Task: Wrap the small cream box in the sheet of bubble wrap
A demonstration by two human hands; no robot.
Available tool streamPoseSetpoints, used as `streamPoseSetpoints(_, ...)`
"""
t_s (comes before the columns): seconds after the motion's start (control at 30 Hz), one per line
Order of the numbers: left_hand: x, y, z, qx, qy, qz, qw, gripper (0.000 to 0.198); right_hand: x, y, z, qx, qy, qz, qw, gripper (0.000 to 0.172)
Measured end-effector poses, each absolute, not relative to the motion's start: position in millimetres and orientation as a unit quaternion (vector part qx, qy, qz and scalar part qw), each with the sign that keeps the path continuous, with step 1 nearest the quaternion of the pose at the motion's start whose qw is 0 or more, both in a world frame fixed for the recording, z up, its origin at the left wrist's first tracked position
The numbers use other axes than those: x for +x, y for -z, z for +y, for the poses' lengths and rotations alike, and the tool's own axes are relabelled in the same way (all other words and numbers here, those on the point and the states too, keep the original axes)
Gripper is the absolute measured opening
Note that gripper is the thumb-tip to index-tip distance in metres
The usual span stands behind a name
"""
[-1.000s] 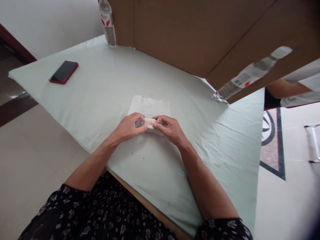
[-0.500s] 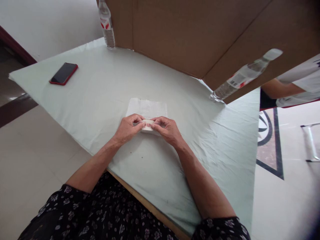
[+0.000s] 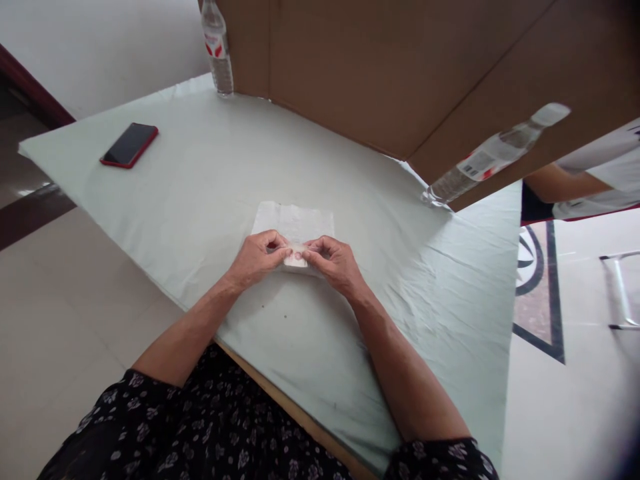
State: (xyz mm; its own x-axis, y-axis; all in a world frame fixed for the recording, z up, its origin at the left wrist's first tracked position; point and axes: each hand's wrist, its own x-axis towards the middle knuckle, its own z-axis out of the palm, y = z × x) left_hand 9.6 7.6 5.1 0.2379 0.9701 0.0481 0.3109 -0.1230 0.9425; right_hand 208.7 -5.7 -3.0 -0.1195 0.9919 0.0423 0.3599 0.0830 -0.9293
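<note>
A white paper sheet point(image 3: 294, 221) lies on the pale green tablecloth, its near part folded or rolled up between my hands. My left hand point(image 3: 261, 259) pinches the left end of that near part between thumb and fingers. On the other end, my right hand point(image 3: 335, 261) pinches it in the same way. The two thumbs are close together, pointing at each other. Whether anything lies inside the fold is hidden.
A red-edged phone point(image 3: 130, 145) lies at the back left. One bottle point(image 3: 219, 57) stands upright and another point(image 3: 493, 160) leans against a large cardboard panel point(image 3: 345, 67). Beyond the panel at right, a person's arm point(image 3: 570, 181) shows.
The near part of the paper looks flatter between my thumbs, and less of it shows above my fingertips. Both hands stay pinched in about the same place; the view has shifted slightly.
</note>
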Motion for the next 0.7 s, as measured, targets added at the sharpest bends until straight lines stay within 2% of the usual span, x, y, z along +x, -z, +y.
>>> streamPoseSetpoints(0.2, 8, -5, 11, 0.649, -0.339, 0.511, 0.451, 0.017, 211, 5, -3, -0.548, -0.389, -0.646, 0.363, 0.017)
streamPoseSetpoints(0.27, 8, -6, 12, 0.651, -0.329, 0.513, 0.452, 0.017, 213, 2, -4, -0.566, -0.304, -0.673, 0.367, 0.015)
streamPoseSetpoints(0.33, 9, -7, 12, 0.651, -0.324, 0.513, 0.456, 0.016, 213, -6, -8, -0.586, -0.162, -0.7, 0.375, 0.013)
streamPoseSetpoints(0.43, 10, -8, 13, 0.652, -0.326, 0.512, 0.455, 0.017, 206, -20, -18, -0.568, -0.027, -0.748, 0.341, 0.017)
streamPoseSetpoints(0.6, 6, -7, 13, 0.654, -0.325, 0.511, 0.455, 0.023, 187, -23, -29, -0.471, -0.048, -0.858, 0.199, 0.018)
streamPoseSetpoints(0.7, -11, -9, 9, 0.675, -0.306, 0.518, 0.427, 0.037, 183, -18, -28, -0.469, -0.032, -0.867, 0.164, 0.018)
